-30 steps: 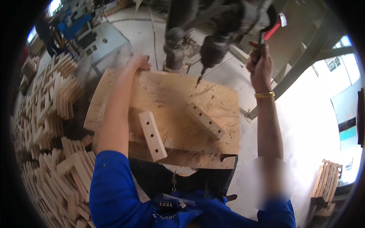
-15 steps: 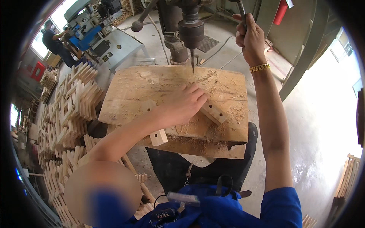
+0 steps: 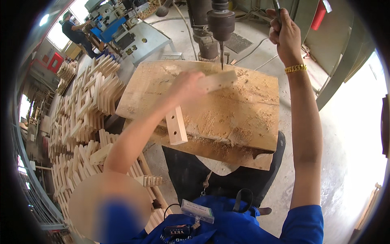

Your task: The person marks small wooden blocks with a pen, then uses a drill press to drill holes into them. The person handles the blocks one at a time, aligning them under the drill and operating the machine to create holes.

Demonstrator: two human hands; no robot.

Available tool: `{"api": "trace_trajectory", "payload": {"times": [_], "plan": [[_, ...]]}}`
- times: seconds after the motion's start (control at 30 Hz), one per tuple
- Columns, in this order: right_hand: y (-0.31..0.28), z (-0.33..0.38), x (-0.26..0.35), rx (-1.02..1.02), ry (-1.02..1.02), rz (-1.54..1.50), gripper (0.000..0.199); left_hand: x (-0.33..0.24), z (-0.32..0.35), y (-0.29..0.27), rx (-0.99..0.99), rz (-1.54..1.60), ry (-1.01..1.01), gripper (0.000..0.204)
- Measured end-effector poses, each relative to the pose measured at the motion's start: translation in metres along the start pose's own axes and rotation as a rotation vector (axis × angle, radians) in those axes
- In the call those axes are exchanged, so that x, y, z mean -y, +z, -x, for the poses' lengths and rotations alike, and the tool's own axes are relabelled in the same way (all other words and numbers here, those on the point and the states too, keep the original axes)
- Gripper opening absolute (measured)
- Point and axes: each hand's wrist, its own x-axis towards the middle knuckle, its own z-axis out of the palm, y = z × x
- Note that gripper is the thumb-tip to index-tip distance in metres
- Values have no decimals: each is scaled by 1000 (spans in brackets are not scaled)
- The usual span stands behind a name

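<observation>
Over the wooden drill table (image 3: pixel 243 122), my left hand (image 3: pixel 187 86) grips one end of a short wooden block (image 3: pixel 220 80). Both are smeared by motion. The block's free end points right, close below the drill bit (image 3: pixel 222 57), and dark holes show along its side. A second wooden block (image 3: pixel 176 127) with drilled holes lies at the table's front left, partly under my left forearm. High at the right, my right hand (image 3: pixel 286 34) is closed around the drill press's lever handle (image 3: pixel 277 9).
Wood shavings (image 3: pixel 260 107) litter the table. The drill chuck (image 3: pixel 220 25) hangs above it. Stacked wooden frames (image 3: pixel 87 95) crowd the left side. Farther back, a person (image 3: pixel 77 34) stands at a blue-and-grey machine (image 3: pixel 111 28). A red cylinder (image 3: pixel 318 18) is at upper right.
My left hand has moved the wooden block and swung it from a slant toward me to pointing right. My right hand still grips the lever. The whole view has shifted somewhat.
</observation>
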Motion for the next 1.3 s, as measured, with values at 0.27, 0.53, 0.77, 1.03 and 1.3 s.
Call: {"api": "trace_trajectory", "payload": {"times": [0.27, 0.53, 0.77, 1.03, 1.3], "plan": [[-7, -7, -16, 61, 8, -56, 42, 29, -26, 6, -175, -22, 175, 45], [-35, -30, -38, 140, 50, -449, 42, 10, -42, 20, -114, 81, 97, 53], [3, -19, -21, 68, 61, 38, 45, 18, -41, 25, -106, 154, 21, 54], [-4, -31, -26, 69, 178, 118, 48, 15, -45, 29, -119, 212, 67, 53], [-3, -33, -29, 49, 194, 102, 48, 17, -44, 29, -80, 264, 53, 49]]}}
